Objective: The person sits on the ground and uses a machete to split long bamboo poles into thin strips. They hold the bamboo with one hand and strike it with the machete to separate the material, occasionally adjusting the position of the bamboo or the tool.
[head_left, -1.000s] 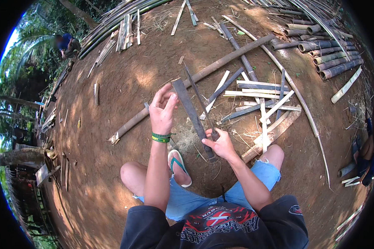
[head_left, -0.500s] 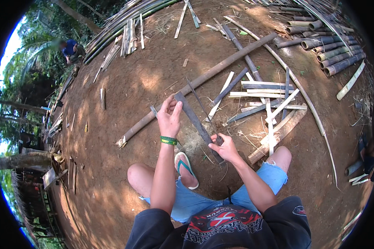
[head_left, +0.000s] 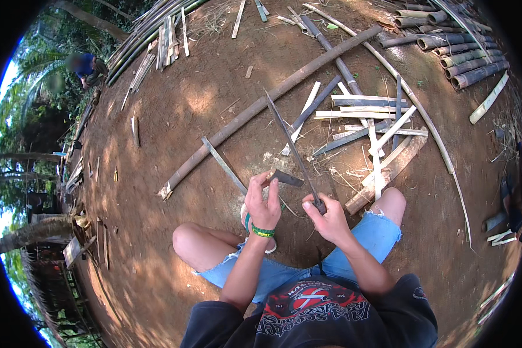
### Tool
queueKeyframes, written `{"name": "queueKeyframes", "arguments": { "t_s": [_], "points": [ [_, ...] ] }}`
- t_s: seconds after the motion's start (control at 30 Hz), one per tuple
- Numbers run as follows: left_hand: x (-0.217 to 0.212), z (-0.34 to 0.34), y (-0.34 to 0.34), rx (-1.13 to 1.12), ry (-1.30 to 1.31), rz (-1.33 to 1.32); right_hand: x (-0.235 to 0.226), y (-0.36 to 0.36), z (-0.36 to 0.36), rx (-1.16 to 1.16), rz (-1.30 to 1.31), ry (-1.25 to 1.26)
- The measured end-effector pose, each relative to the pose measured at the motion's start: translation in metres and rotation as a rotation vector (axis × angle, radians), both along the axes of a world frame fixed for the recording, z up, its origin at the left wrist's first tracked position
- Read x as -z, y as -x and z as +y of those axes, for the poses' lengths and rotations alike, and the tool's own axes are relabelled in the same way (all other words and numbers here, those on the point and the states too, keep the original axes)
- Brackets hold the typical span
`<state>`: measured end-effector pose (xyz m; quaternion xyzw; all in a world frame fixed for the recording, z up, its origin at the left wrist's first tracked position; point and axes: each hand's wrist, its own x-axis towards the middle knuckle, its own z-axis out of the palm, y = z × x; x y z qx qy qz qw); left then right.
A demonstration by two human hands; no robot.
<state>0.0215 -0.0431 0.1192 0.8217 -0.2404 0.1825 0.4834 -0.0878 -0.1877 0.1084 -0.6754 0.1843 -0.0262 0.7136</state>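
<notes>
My right hand (head_left: pixel 329 219) is closed round the handle of a machete (head_left: pixel 293 148), whose long dark blade points away and slightly left over the ground. In my left hand (head_left: pixel 262 206) is a dark split bamboo strip (head_left: pixel 287 178), gripped near one end between thumb and fingers. The strip looks foreshortened, with its free end close to the blade; whether they touch I cannot tell. Beyond my left hand, a narrow greyish slat (head_left: pixel 223 165) reaches to a long bamboo pole (head_left: pixel 261 110) lying across the ground.
Split bamboo strips (head_left: pixel 368 114) lie crossed at the right, beside a thick bamboo piece (head_left: pixel 397 174). A thin curved pole (head_left: pixel 426 119) runs past them. Cut bamboo culms (head_left: pixel 475 64) are stacked at the far right. Another person (head_left: pixel 87 68) is at the far left.
My left hand has come nearer and to the right, and the strip has swung from lengthwise to foreshortened. My right hand no longer touches the strip and has moved slightly right with the machete.
</notes>
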Motion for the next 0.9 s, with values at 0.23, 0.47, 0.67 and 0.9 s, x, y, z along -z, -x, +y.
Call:
{"name": "queueKeyframes", "arguments": {
  "t_s": [0.23, 0.47, 0.67, 0.9],
  "points": [
    [0.031, -0.003, 0.025, -0.001, -0.109, -0.053, -0.028, 0.032, -0.001, -0.114, 0.048, 0.018],
    [0.035, -0.002, 0.029, 0.049, -0.108, -0.127, -0.028, 0.031, 0.000, -0.136, 0.083, 0.013],
    [0.036, -0.004, 0.029, 0.050, -0.142, -0.126, -0.038, 0.026, -0.003, -0.127, 0.099, 0.068],
    [0.040, -0.006, 0.031, 0.051, -0.107, -0.161, -0.040, 0.028, -0.008, -0.164, 0.106, 0.176]
  ]
}}
